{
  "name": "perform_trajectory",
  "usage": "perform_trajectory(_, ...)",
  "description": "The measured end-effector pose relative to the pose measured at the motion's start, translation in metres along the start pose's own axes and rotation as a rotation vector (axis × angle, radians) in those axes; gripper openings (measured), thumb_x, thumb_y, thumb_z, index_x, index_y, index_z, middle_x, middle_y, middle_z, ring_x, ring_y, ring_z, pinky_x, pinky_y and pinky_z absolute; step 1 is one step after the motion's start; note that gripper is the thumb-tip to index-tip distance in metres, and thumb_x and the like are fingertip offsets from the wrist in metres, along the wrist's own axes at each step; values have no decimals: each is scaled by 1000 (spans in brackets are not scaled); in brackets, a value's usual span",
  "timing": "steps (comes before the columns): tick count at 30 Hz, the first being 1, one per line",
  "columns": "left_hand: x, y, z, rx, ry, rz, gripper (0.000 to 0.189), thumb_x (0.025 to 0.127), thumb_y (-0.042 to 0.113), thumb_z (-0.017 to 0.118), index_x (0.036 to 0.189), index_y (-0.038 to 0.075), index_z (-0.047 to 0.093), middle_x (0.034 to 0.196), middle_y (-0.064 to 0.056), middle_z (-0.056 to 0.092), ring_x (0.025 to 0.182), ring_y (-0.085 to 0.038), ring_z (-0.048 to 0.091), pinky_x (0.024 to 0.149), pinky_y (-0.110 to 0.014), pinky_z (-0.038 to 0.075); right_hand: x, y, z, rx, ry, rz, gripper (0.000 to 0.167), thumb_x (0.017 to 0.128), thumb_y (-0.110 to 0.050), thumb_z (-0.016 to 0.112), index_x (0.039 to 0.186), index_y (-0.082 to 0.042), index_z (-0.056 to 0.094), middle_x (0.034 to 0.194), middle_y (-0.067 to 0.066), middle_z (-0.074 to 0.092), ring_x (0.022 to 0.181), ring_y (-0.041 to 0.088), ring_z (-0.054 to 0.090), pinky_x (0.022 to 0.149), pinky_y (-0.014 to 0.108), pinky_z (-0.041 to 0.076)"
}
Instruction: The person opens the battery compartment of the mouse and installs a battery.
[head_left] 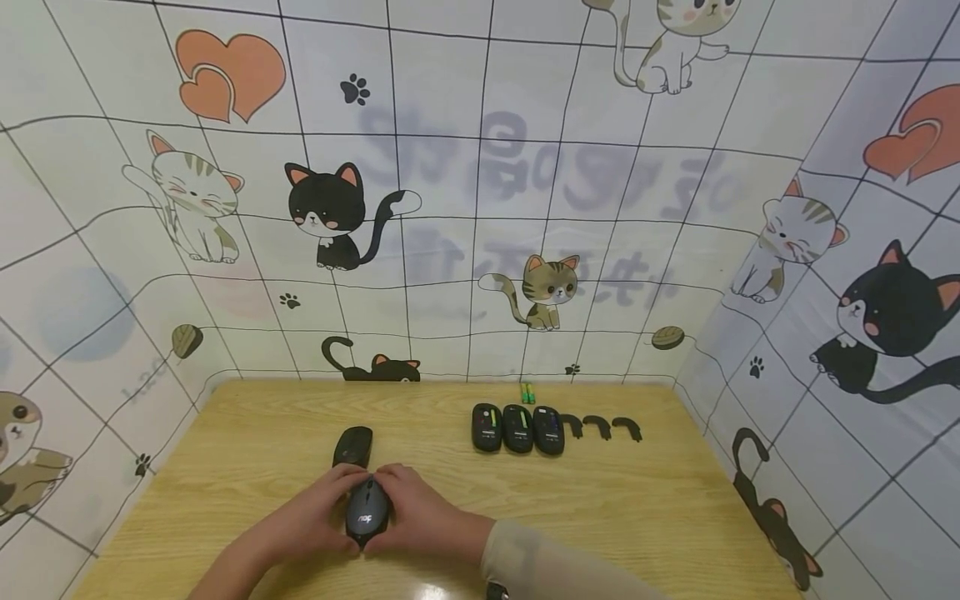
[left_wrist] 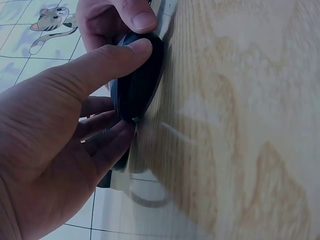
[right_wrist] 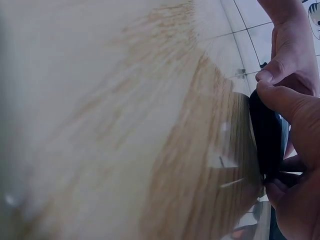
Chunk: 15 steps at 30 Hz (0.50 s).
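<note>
A dark grey computer mouse (head_left: 367, 510) with light lettering on its back lies between both hands near the front left of the table. My left hand (head_left: 318, 518) holds its left side, with the thumb at the near end and fingers at the far end. From the other side my right hand (head_left: 420, 518) grips it the same way. In the left wrist view, the left thumb presses on the end of the mouse (left_wrist: 137, 80), close to the right thumb. The right wrist view has the mouse (right_wrist: 267, 132) low over the wood. Just behind stands a black mouse (head_left: 353, 446), partly covered by the left fingers.
Three black mice (head_left: 517, 428) lie underside up in a row at the back right of the wooden table (head_left: 600, 517). Beside them are three curved black covers (head_left: 597, 427). Two green batteries (head_left: 528, 393) lie behind. A cat-print cloth (head_left: 450, 192) surrounds the table.
</note>
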<state>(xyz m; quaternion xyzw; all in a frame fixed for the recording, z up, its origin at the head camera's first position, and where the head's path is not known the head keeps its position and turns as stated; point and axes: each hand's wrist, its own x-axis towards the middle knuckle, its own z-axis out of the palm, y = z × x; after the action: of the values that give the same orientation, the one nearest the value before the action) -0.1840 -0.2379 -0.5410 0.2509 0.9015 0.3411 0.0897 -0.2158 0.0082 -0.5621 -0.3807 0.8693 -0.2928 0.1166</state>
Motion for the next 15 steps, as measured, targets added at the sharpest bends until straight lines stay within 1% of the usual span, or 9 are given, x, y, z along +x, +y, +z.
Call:
perform_trajectory(4, 2, -1, 3, 1, 13, -7, 100, 71, 38, 106, 154, 6, 59, 150, -1, 54, 140, -31, 57, 115, -40, 52, -1, 3, -1, 0, 9, -7, 93, 87, -54, 95, 161, -18, 53, 156, -4, 50, 140, 6, 48, 115, 23, 47)
perform_trajectory(8, 4, 0, 4, -3, 36, 11, 98, 71, 34, 105, 153, 4, 60, 149, -1, 54, 139, -30, 57, 115, -38, 52, -4, 7, -4, 33, 16, -7, 95, 86, -54, 95, 162, -19, 52, 158, -5, 49, 142, 7, 47, 117, 26, 46)
perform_trajectory(11, 6, 1, 5, -4, 54, 25, 94, 73, 31, 103, 153, 6, 61, 151, 0, 53, 138, -29, 57, 115, -40, 52, -7, 9, -10, 65, 23, -6, 96, 86, -54, 95, 163, -18, 52, 160, -5, 48, 145, 9, 46, 120, 29, 45)
perform_trajectory(15, 9, 3, 8, -12, 80, 33, 91, 75, 30, 102, 154, 11, 60, 154, 2, 50, 139, -27, 57, 113, -42, 53, -11, 12, -20, 118, 42, -10, 96, 85, -53, 96, 163, -18, 52, 161, -5, 47, 148, 12, 45, 122, 33, 44)
